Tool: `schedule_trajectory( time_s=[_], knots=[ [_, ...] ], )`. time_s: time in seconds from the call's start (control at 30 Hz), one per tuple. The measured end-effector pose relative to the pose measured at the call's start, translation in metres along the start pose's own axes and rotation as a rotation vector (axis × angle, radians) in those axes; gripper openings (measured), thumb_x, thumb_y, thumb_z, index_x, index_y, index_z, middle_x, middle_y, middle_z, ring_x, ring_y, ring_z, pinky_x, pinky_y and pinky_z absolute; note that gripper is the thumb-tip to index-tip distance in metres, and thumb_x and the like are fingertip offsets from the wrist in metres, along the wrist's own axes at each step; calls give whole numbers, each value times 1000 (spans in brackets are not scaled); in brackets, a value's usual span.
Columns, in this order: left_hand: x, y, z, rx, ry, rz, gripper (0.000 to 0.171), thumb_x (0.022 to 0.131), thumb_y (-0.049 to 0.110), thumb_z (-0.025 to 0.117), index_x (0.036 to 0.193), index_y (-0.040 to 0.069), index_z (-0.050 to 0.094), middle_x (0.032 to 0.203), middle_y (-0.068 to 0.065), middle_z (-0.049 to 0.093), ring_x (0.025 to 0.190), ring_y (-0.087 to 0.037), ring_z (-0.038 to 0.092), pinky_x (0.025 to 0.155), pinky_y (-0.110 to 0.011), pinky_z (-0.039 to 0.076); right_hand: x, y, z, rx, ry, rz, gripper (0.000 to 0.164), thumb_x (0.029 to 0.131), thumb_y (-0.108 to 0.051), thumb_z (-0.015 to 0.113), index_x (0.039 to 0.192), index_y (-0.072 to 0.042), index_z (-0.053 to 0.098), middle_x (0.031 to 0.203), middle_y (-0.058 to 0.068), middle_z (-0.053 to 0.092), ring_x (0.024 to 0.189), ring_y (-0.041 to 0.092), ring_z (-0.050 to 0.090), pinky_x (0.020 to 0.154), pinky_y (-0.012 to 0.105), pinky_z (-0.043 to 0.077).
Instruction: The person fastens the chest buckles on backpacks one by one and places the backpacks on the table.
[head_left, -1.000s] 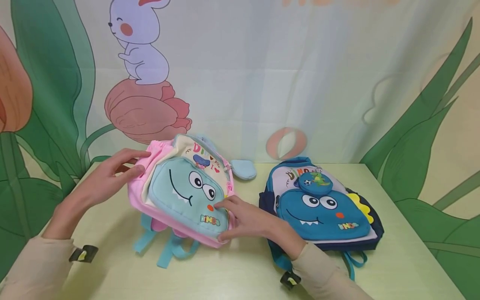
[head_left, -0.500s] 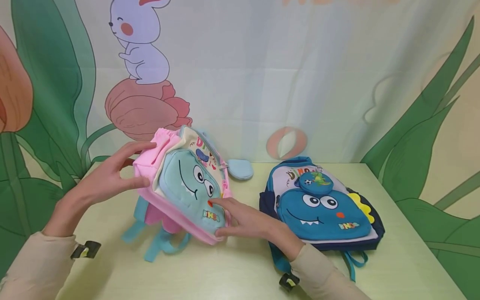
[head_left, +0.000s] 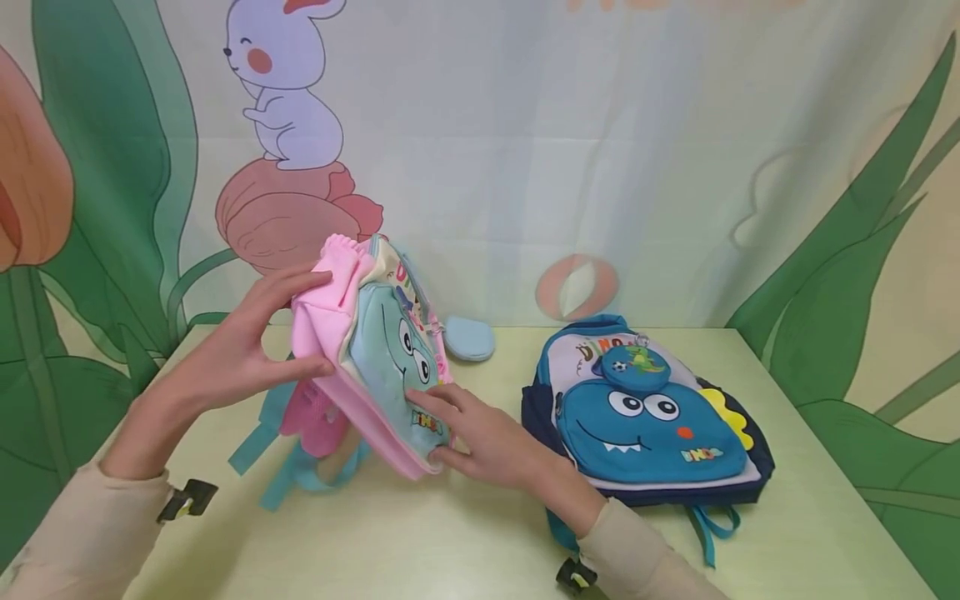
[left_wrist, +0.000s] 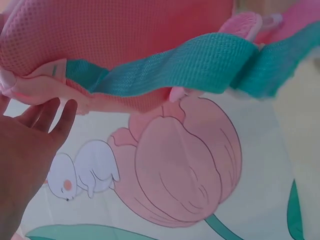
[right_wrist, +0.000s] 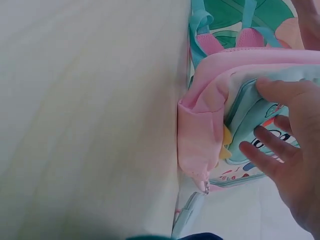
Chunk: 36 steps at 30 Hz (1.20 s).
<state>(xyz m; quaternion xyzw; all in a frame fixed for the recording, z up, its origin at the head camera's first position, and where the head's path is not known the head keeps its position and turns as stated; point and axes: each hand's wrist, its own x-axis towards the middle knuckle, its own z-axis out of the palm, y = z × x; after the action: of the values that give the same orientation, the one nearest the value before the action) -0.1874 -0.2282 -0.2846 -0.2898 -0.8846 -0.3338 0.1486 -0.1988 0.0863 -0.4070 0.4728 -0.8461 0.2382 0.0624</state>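
A pink and mint child's backpack [head_left: 390, 358] with a dinosaur face stands tilted up on one side, its front turned to the right. My left hand [head_left: 232, 354] grips its raised side, thumb toward the front and fingers over the pink side panel. In the left wrist view, those fingers lie under the pink mesh back, near a teal strap [left_wrist: 170, 65]. My right hand [head_left: 495, 442] touches the mint front pocket [right_wrist: 245, 122] with loosely spread fingers. A light blue pouch [head_left: 470, 339] lies behind the backpack; in the right wrist view it is by a metal clip.
To the right, a blue dinosaur backpack [head_left: 652, 446] lies face up on the pale table [head_left: 450, 542], with a round blue pouch [head_left: 636, 368] on its front. A printed curtain [head_left: 480, 167] hangs behind the table.
The left side of the pink backpack has been lifted and turned to the right, and my left hand has risen with it. The right hand stays at the front pocket.
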Motion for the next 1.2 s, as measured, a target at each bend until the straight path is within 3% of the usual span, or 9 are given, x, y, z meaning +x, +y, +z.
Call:
schedule_trajectory(
  time_s=[0.1,0.17,0.2,0.37,0.5,0.73,0.87,1.0,1.2],
  knots=[
    [3,4,2,-2,13,28,95,74,12,87,153,32,36,159,2,30,139,-13,33,102,-27,38,0,-5,-2,-35,19,-20,81,93,-23,72,158,-28,24,145,1,45,107,8,58,86,25,54],
    [5,6,3,1,26,61,96,73,10,87,152,30,38,158,1,31,141,-11,31,102,-19,35,0,-7,-3,-42,20,-32,81,93,-23,71,158,-27,21,146,1,45,103,8,60,85,26,54],
    [7,7,3,6,33,82,96,72,9,88,152,28,38,158,0,31,141,-10,31,101,-13,33,0,-8,-4,-43,18,-40,82,94,-24,70,158,-27,20,146,1,45,103,9,61,85,27,54],
    [14,16,6,28,65,162,95,69,8,90,150,20,43,156,-3,35,139,-15,33,100,-12,34,2,-11,-7,-6,-15,-32,84,98,-27,65,160,-27,8,151,4,41,117,14,61,91,33,55],
    [20,24,10,52,86,192,91,68,12,91,147,19,47,154,-4,38,138,-19,36,102,-17,36,6,-15,-8,21,-25,-27,85,99,-26,62,161,-24,4,156,5,38,126,17,58,98,35,52],
    [30,38,14,106,94,258,86,66,21,93,142,17,53,148,-5,46,137,-24,39,106,-50,38,10,-19,-9,110,-73,-34,84,99,-28,61,161,-24,5,161,0,29,134,17,52,104,33,49],
    [34,42,17,140,100,301,86,65,25,94,140,15,55,142,-6,50,133,-25,42,104,-47,40,8,-19,-13,115,-90,-19,81,100,-32,59,161,-27,5,161,-3,28,130,15,55,102,32,50],
    [38,46,22,127,79,296,83,67,26,93,140,16,56,139,-6,50,131,-25,42,103,-49,38,4,-18,-18,121,-88,-8,77,101,-34,58,160,-31,8,161,-7,27,130,10,53,102,30,50],
    [43,52,32,134,53,276,77,72,31,89,141,20,55,137,-5,51,130,-25,43,103,-49,39,-7,-12,-24,146,22,-37,69,100,-28,60,158,-26,24,156,-4,34,126,14,57,94,25,53]
  ],
)
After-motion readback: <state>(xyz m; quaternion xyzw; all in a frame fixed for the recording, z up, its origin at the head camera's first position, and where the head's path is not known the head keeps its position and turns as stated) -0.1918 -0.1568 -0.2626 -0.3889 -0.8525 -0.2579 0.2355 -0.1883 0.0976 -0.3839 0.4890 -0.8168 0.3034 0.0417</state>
